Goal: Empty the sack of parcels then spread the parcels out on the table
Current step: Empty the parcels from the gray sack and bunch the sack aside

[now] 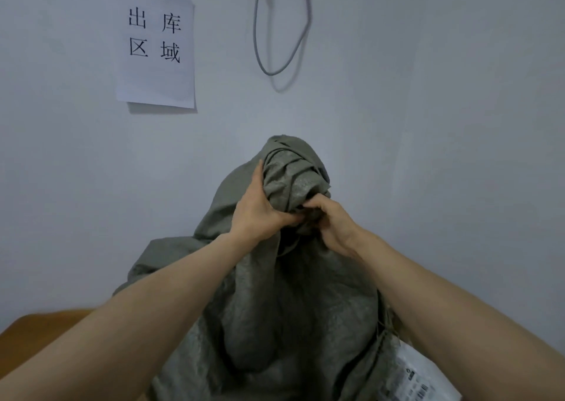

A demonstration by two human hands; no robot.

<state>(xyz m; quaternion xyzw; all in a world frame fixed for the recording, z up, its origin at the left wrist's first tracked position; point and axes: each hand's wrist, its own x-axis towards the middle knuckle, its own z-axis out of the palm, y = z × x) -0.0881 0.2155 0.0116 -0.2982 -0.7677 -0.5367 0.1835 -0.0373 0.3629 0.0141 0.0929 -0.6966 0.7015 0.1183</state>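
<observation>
Sack (pixel 275 309): hanging by its bunched end, emptying apparently unfinished.
Left hand (pixel 256 211), right hand (pixel 333 226): fingers curling, gripping that bunch.
Parcel (pixel 422 376): lying out at five o'clock (spreading pending).

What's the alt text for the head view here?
The left hand and right hand grip the bunched end of a grey woven sack, held up over a brown table. A white labelled parcel shows at its lower right edge; a paper sign and a looped grey cable hang on the wall behind.
</observation>
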